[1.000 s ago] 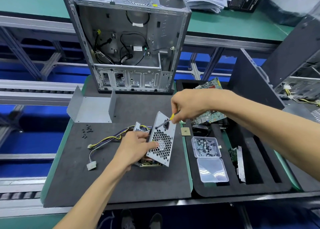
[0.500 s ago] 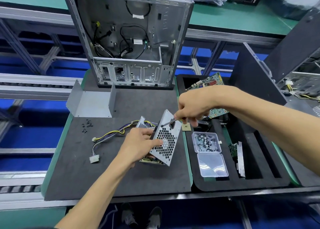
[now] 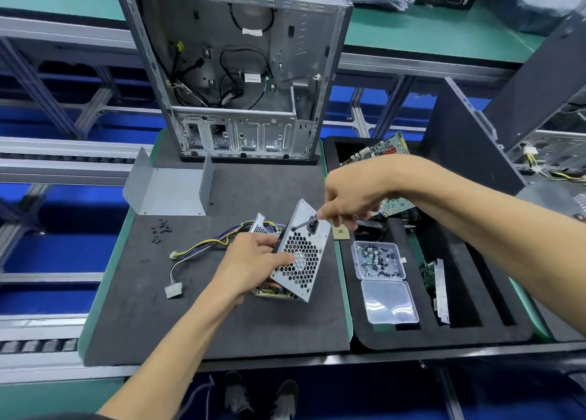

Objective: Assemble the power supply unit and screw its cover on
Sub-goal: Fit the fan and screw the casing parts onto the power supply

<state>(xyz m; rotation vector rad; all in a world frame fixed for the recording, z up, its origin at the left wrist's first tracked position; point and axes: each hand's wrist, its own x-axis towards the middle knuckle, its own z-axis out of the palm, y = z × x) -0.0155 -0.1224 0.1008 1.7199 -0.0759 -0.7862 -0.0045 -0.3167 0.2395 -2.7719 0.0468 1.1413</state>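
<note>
The power supply unit stands tilted on the dark foam mat, its honeycomb fan grille facing me. My left hand grips its left side, thumb across the grille. My right hand holds a screwdriver whose shaft slants down-left, tip at the upper left part of the grille panel. The handle is hidden in my fist. The unit's wire bundle trails left to a white connector. The grey folded metal cover lies apart at the mat's far left.
An open computer case stands at the mat's far edge. Several black screws lie left on the mat. A clear box of screws with its lid open sits in the black foam tray, beside a circuit board and a small chip.
The screwdriver's tip has stayed at the upper grille panel while my right hand shifted slightly right. The view has tilted a little. My left hand keeps its hold on the unit.
</note>
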